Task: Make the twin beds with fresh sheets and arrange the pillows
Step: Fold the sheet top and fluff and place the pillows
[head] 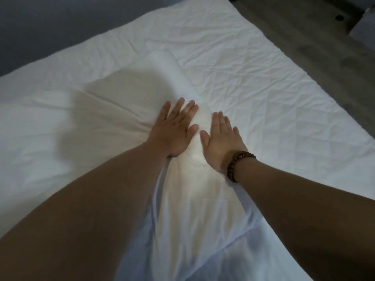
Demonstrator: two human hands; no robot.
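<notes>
A white sheet [233, 63] covers the bed and fills most of the view, creased across its right half. Near the middle a soft ridge of bunched fabric [194, 138] runs toward me. My left hand [175, 130] lies flat with straight fingers on the left side of that ridge. Just to the right of it my right hand [222, 138] presses flat on the sheet, a brown bead bracelet [236, 165] on its wrist. Both forearms reach out from the bottom of the view. Neither hand holds anything.
The bed's right edge runs diagonally, with grey wood-look floor [324, 43] beyond it. A dark grey wall [50, 27] stands behind the far edge at upper left. A pale object [363, 27] sits at the top right corner.
</notes>
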